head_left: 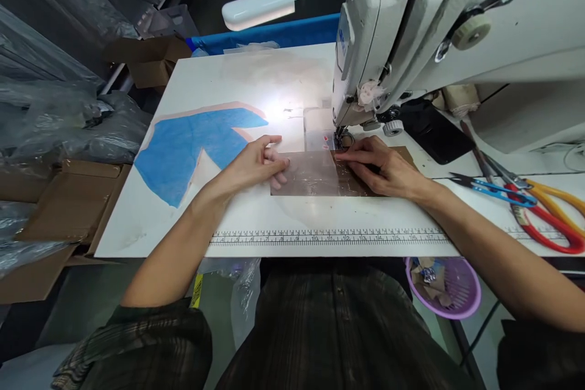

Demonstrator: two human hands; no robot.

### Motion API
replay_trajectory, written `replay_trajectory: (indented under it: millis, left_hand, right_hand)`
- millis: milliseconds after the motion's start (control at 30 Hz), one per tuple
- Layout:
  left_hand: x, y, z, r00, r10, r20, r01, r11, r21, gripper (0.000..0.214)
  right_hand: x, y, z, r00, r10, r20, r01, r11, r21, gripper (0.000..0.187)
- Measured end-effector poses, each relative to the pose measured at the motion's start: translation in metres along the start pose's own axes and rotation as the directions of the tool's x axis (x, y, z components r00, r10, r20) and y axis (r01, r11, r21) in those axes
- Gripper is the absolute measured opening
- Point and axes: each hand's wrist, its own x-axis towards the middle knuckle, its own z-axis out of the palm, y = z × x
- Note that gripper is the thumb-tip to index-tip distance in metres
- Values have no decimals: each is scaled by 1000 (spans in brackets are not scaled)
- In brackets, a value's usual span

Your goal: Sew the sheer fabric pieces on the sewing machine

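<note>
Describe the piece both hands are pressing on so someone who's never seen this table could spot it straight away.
Find the white sewing machine on the white table; directly in front of its needle lies a flat brown piece, pinned by the left hand and the right hand. Unlike the larger blue fabric further left, it is small, rectangular, glossy brown.

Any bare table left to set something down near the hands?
Bare: the strip between the brown piece and the printed ruler, and the front-left corner below the blue fabric. Crowded: right of the right hand, with scissors and a phone.
</note>
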Motion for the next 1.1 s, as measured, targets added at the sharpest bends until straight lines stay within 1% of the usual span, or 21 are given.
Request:
replay_trajectory:
  millis: [67,133,300,400,467,500,533,567,600,633,667,700,733,767,800,833,900,1000,1100]
  left_hand:
    - [0,1,-4,1000,0,18,0,1000,-2,67]
    - [0,0,-6,1000,26,-5,-26,1000,6,68]
    - [4,-3,-3,994,86,-72,-84,996,33,77]
    - [11,-8,-2,977,139,-163,-121,986,118,71]
    - [15,-12,-4,940,217,-262,-156,959,235,63]
    - [16,-13,-5,908,295,-299,-191,924,330,60]
    - [16,-13,-5,864,398,-308,-241,865,441,57]
    - [14,-12,-6,814,514,-272,-308,778,547,51]
    - [10,-11,-6,765,619,-176,-402,673,620,42]
    - [5,-9,-5,732,681,-25,-512,574,639,32]
    - [-2,-7,-3,707,689,158,-625,503,597,25]
    - [-8,-6,-1,675,657,336,-716,472,515,21]
    - [-14,-6,2,637,606,477,-770,473,428,20]
    - [-20,-7,5,607,559,565,-792,490,366,19]
    - [-24,-8,7,599,532,599,-792,505,343,17]
    - [-27,-11,10,604,535,591,-788,509,346,14]
    - [-30,-18,12,604,595,530,-796,491,356,10]
    - [-30,-25,11,574,661,483,-819,459,345,9]
    - [-30,-23,11,592,669,450,-805,467,366,9]
  right_hand:
    - [-1,0,4,996,-88,5,88,995,-39,35]
    - [-1,1,9,991,-132,3,131,988,-85,35]
    - [-1,4,13,994,-110,-15,108,990,-93,33]
    - [-1,3,13,994,-104,-24,101,991,-87,32]
    - [-1,3,13,995,-100,-22,98,991,-93,32]
    - [-2,4,14,995,-99,-20,96,991,-98,33]
    - [-2,4,14,995,-98,-17,96,990,-103,33]
    - [-2,4,14,995,-100,-18,98,989,-109,33]
    - [-2,4,14,994,-103,-21,100,988,-114,33]
    - [-2,5,15,994,-106,-26,102,988,-119,33]
    - [-2,5,15,994,-107,-29,102,987,-124,33]
    - [-2,5,15,994,-106,-33,101,987,-127,32]
    - [-2,4,15,994,-103,-34,98,987,-128,32]
    - [-2,4,15,995,-98,-31,93,987,-128,32]
    - [-2,4,15,995,-93,-26,89,988,-129,32]
    - [-2,3,15,996,-88,-22,84,988,-132,32]
    - [-2,2,15,996,-82,-20,78,987,-141,32]
    - [-2,2,16,996,-89,-32,83,986,-141,33]
    - [-2,3,16,994,-100,-37,94,986,-136,35]
